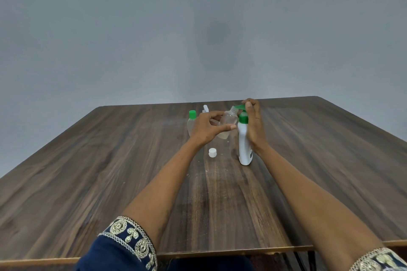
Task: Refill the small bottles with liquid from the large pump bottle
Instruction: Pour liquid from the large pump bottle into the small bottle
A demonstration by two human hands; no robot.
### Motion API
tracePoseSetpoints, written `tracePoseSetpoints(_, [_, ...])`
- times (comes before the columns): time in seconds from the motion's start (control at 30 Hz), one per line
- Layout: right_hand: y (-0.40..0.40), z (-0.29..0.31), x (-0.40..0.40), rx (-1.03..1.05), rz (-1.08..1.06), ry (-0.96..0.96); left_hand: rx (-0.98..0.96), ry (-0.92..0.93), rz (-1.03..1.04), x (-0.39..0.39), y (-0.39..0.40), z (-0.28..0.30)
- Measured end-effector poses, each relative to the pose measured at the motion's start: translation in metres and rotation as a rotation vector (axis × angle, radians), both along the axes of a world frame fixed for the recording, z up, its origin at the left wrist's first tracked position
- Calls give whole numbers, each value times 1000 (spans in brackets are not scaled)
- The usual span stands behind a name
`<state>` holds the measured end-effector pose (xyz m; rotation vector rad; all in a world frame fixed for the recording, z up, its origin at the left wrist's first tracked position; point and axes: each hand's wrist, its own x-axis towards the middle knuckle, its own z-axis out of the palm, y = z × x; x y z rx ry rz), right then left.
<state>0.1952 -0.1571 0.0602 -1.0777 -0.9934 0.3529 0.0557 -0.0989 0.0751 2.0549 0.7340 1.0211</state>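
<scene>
Toward the far middle of the wooden desk (110, 160), the person is holding a small clear bottle (228, 120) tilted in the left hand (206, 131), its open neck leaning up toward the green nozzle of the large pump bottle (244, 143); whether mouth and spout are actually touching is too small to tell. The left grip is clamped around the small bottle's body, thumb stretched across the front and fingers curling behind. The right hand (253, 125) is lying along the side of the white pump bottle, which is standing upright on the desk, with its fingers curling over the green pump head (241, 107), so that grip is closed on the pump top, apparently pressing or about to press. A white cap (212, 152) is lying loose on the desk just in front of the hands, probably belonging to the bottle being filled. Behind the left hand a second small bottle with a green cap (191, 122) is standing upright, and beside it a white spray top (205, 109) is peeking out. The small bottle looks light, thin-walled and likely slippery if liquid is dribbling, so holding it around the middle without squeezing seems wise. The pump bottle looks heavier and stiff, but tall enough to tip, so pressing straight down on the head is the safer hold.
</scene>
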Motion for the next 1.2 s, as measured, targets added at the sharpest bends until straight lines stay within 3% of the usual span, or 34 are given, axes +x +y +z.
tracePoseSetpoints(0.1, [2, -6, 9, -61, 30, 125, 5, 14, -19, 0, 2, 1])
tracePoseSetpoints(0.27, [2, -5, 15, -81, 255, 327, 8, 11, -25, 0, 2, 1])
tracePoseSetpoints(0.53, [6, -2, 16, -101, 305, 324, -6, 7, -42, -1, 2, 5])
tracePoseSetpoints(0.87, [15, -1, 17, -57, 216, 394, 23, 29, -38, -1, 5, 3])
tracePoseSetpoints(1.2, [22, -1, 11, -187, 217, 202, 36, 42, 17, -13, 15, -3])
